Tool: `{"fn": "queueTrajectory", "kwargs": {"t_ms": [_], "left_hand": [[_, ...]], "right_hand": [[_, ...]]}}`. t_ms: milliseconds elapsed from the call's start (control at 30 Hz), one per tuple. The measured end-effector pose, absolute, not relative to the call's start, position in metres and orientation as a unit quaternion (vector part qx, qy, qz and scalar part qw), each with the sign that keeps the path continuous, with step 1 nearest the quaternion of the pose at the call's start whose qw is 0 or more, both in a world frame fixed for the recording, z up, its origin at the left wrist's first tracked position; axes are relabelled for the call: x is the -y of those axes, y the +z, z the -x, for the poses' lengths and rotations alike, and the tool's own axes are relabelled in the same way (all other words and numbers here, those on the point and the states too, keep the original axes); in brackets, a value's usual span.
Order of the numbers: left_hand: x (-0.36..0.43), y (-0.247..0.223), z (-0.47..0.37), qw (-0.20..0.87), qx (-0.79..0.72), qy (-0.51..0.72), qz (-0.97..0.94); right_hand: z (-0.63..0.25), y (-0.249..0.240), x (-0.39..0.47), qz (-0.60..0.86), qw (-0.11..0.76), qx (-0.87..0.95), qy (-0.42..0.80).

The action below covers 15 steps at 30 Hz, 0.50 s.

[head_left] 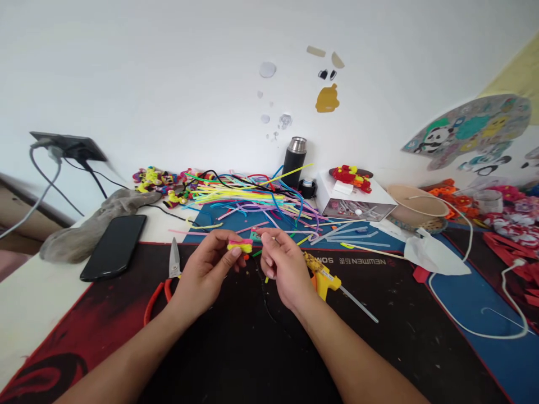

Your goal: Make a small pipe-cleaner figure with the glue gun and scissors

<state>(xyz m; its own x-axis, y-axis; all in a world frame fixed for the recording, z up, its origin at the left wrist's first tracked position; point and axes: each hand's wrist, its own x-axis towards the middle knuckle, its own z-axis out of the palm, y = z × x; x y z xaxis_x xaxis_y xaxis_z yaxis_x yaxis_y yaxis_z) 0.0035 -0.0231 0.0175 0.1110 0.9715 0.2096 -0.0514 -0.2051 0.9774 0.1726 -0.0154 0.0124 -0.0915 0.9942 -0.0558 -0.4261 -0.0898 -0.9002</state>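
Observation:
Between the thumb and fingers of my left hand (pixel 210 266) is a small pink and yellow fuzzy pipe-cleaner piece (pixel 239 246). A bit of orange shows just under it. My right hand (pixel 286 266) is closed in a pinch close beside it; what its fingertips hold is too small to make out. Both hands are above the black desk mat (pixel 252 348). Orange-handled scissors (pixel 174 261) lie to the left of my left hand. Behind my right wrist rests a yellow glue gun (pixel 326 281) with a clear glue stick poking out of it.
A heap of coloured pipe cleaners (pixel 256 196) lies along the wall, with a black thermos (pixel 295 160) behind. A phone (pixel 113 247) is at the left. On the right are a white box (pixel 357 196), a round basket (pixel 419 207) and a white cable (pixel 475 331).

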Motion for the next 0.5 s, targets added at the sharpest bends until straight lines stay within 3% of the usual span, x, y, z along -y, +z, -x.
{"fn": "queueTrajectory", "kwargs": {"t_ms": [267, 500], "left_hand": [[0.0235, 0.0173, -0.0022, 0.471, -0.409, 0.516, -0.588], [0.0221, 0.0205, -0.0050, 0.492, -0.445, 0.497, -0.560]], "right_hand": [[-0.1686, 0.0048, 0.0196, 0.368, 0.494, 0.393, 0.683], [-0.1678, 0.0061, 0.0194, 0.388, 0.499, 0.396, 0.666]]}}
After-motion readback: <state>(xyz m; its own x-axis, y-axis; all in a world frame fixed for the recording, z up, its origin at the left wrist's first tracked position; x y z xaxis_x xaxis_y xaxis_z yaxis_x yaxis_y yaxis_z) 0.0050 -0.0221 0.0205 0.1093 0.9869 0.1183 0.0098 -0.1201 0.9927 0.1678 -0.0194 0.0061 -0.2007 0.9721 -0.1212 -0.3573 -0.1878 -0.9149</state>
